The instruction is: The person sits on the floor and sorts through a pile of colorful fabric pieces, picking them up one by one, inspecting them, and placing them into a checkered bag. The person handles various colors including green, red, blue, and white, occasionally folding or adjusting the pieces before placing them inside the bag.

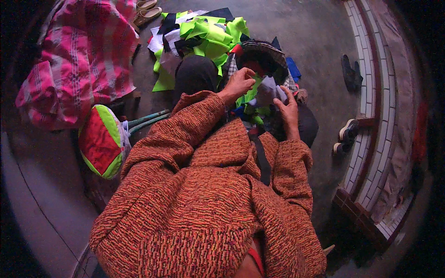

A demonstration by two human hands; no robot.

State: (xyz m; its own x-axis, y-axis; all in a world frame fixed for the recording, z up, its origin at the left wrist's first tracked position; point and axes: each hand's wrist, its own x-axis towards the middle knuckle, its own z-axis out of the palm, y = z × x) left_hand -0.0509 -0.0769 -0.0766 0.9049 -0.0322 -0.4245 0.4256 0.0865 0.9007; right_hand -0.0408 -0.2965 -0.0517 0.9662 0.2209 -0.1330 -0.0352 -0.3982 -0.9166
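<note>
Both hands work above the basket (pixel 273 51): the left hand (pixel 238 83) pinches a green cloth scrap (pixel 250 94), the right hand (pixel 288 109) grips a pale cloth piece (pixel 270 90). Light, floppy fabric, best held by its edges

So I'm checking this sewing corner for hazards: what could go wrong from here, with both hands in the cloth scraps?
1. The left hand and right hand pinch a pale cloth piece over a lapful of scraps; loose pieces could slide to the floor.
2. The scrap pile spreads across the floor and might snag a foot.
3. Shoes by the tiled step could trip someone.
</note>
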